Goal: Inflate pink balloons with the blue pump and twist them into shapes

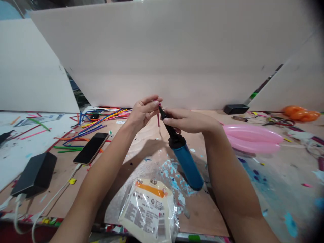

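Observation:
Near the middle of the table, a blue hand balloon pump [188, 165] with a black nozzle slants up toward the far left. My right hand [188, 120] is closed round the black neck of the pump. Beside the nozzle tip, my left hand [144, 111] pinches the mouth of a thin dark pink modelling balloon [158, 120]. The balloon's limp length hangs below the fingers. Whether its mouth is over the tip or just beside it, I cannot tell. An inflated pink balloon [253, 138], folded double, lies right of my right forearm.
Uninflated modelling balloons [106, 118] lie in a loose pile at left, near a phone [91, 148] and a black box [37, 173] with cables. A plastic packet [150, 209] sits at the front edge. Scissors [280, 121] and an orange balloon [301, 113] lie at right. White boards [172, 54] stand behind.

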Tool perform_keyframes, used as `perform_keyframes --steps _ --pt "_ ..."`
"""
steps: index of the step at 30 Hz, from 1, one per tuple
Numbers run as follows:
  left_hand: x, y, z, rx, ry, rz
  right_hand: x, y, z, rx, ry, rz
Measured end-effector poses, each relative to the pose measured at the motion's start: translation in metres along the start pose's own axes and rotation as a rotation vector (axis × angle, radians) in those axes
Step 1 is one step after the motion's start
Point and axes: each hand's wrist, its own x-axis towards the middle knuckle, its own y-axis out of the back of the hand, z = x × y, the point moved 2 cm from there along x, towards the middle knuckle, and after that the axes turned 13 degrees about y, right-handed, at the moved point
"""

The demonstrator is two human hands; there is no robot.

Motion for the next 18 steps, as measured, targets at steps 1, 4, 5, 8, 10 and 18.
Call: perform_keyframes --steps 1,4,5,8,10,18 --pt "-0.0001 0.0001 0.0007 0.000 -0.009 0.001 -0.0016 0.0008 -0.0012 0.050 -0.011 0.005" --pt "-0.0010 0.0005 0.0028 0.021 -0.036 0.018 -0.0036 0.0008 -0.0028 0.123 -0.034 -0.010" --pt "-0.0013 0.0008 0.0034 0.034 -0.043 0.027 -0.0036 0.0003 -0.0028 0.128 -0.037 -0.018" --pt "-0.0022 0.0018 0.0045 0.076 -0.055 0.047 -0.0030 -0.0005 -0.0025 0.141 -0.029 -0.029" --pt "-0.0032 0.0015 0.0049 0.105 -0.066 0.048 -0.0026 -0.0004 -0.0025 0.146 -0.017 -0.024" --pt "-0.0055 -0.0018 0.0050 0.251 -0.140 0.016 -0.0023 0.0000 -0.0012 0.143 0.005 -0.023"
